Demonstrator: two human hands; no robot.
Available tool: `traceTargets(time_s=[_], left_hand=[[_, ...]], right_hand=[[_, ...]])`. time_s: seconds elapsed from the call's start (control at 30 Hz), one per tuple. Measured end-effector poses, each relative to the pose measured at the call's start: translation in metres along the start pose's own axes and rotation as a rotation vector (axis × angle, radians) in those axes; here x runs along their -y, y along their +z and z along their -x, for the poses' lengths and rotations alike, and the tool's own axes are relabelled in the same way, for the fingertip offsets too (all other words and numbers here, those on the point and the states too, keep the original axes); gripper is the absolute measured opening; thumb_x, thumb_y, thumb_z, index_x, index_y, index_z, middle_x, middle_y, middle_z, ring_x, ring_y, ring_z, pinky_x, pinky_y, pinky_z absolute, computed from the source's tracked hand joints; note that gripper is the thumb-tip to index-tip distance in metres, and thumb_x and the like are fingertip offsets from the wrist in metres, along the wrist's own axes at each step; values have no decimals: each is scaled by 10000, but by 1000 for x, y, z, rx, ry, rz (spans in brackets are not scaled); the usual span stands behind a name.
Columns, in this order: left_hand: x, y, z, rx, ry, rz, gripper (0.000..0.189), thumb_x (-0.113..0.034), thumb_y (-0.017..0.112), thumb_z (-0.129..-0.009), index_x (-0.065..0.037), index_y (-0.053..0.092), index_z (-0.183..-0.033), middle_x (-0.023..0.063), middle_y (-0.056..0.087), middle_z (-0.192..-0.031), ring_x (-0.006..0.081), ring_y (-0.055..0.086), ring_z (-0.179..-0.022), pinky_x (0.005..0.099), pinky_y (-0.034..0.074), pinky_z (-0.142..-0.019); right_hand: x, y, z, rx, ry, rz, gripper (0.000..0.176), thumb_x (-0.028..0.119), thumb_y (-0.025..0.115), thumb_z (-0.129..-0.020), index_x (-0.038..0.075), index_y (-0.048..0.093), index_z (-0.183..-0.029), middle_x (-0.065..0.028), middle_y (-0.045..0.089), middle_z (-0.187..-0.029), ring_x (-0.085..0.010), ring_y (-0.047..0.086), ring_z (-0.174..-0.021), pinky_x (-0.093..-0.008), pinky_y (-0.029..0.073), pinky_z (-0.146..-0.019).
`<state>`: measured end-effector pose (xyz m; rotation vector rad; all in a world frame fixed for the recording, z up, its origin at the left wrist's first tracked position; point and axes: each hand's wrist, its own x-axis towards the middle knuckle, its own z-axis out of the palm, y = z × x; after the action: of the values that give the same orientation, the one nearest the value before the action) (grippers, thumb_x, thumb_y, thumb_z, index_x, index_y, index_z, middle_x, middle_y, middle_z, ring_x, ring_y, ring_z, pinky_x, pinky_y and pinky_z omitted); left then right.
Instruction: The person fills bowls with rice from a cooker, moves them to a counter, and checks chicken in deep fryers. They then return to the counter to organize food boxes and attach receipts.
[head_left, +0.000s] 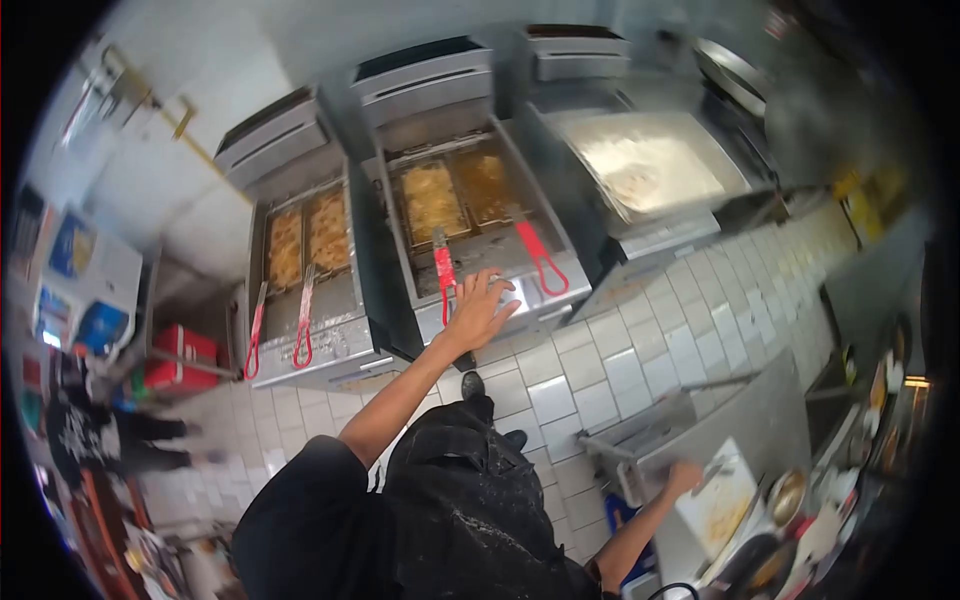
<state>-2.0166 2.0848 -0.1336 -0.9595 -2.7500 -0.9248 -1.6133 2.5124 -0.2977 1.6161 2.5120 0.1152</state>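
Observation:
My left hand [480, 308] reaches over the front ledge of the middle deep fryer [520, 293], its fingers spread apart. Just to its left is the red handle [445, 268] of a fryer basket; a second red handle [540, 255] lies to its right. Both baskets sit in bubbling oil, the left with pale yellow food [432, 198] in it. At the lower right, my right hand [684, 478] is closed by the edge of a white cutting board [722, 505] with yellowish bits on it. A grey metallic shape lies beside this hand; what the fingers hold cannot be made out.
A left fryer [340, 340] holds two more baskets with browned food. On the right stands a pan of white, flour-like powder [650, 165]. Steel counters and bowls [787, 497] crowd the lower right. Another person [100, 435] stands far left, near a red box [182, 355].

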Motion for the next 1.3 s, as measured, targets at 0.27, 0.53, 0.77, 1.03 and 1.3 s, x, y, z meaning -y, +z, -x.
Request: traceTargets(time_s=[0.27,0.53,0.77,1.03,1.3], left_hand=[[46,14,17,-56,-74,-189,376,-373,579,-896,-68,573,-1116,143,483,-1216,314,433,-1104,437,326,-928],[51,30,34,30,-74,80,361,-374,576,-897,-66,585,-1085,105,515,-1130,272,467,-995,387,359,-865],[79,43,31,97,83,235,319,-395,566,-904,-121,591,-1066,50,535,-1103,236,486,-958,357,379,-835],[82,46,23,42,111,217,304,-422,596,-875,-137,617,-981,25,520,-1065,210,488,-920,336,390,-804],[76,44,15,26,108,184,284,-412,600,-875,-138,604,-946,23,510,-1059,204,485,-923,328,384,-808]], right_hand=[[197,-206,42,-467,-282,-852,344,238,385,-990,-78,520,-966,-279,512,-841,-405,478,-733,-476,398,-723],[519,-310,123,256,-1074,-784,153,122,448,-976,-25,492,-978,-295,580,-835,-492,551,-805,-506,416,-644],[684,-230,104,304,-1095,-604,205,189,485,-968,-15,493,-954,-329,596,-836,-521,567,-828,-568,425,-695],[732,-188,103,287,-1176,-704,262,207,488,-955,-37,439,-1034,-339,619,-828,-520,601,-820,-581,461,-732],[757,-188,97,266,-1143,-409,357,286,530,-936,-68,581,-935,-323,636,-833,-491,622,-837,-534,497,-760]])
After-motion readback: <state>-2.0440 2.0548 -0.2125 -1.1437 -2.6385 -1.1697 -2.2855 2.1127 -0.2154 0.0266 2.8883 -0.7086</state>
